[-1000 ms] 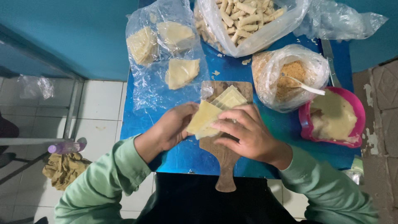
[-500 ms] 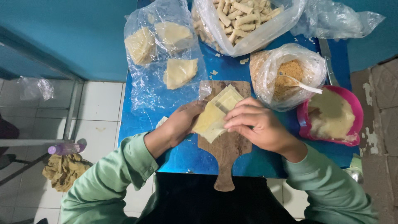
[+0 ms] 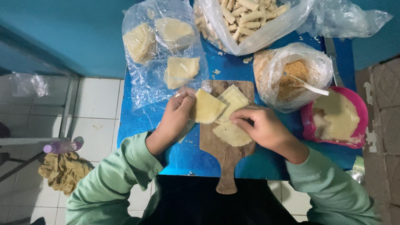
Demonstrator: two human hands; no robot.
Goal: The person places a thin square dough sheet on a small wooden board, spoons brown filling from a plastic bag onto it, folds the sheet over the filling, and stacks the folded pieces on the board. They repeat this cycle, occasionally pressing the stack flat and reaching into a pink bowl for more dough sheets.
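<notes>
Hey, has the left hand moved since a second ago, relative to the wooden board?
Yes. The left hand has lifted a pale sheet off the stack, shifting up and left toward the board's upper left edge.

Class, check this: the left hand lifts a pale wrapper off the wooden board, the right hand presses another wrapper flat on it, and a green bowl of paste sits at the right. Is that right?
One thing is wrong: the bowl is pink, not green, as the head view shows. The left hand does lift a wrapper off the board, and the right hand presses another wrapper flat.
</notes>
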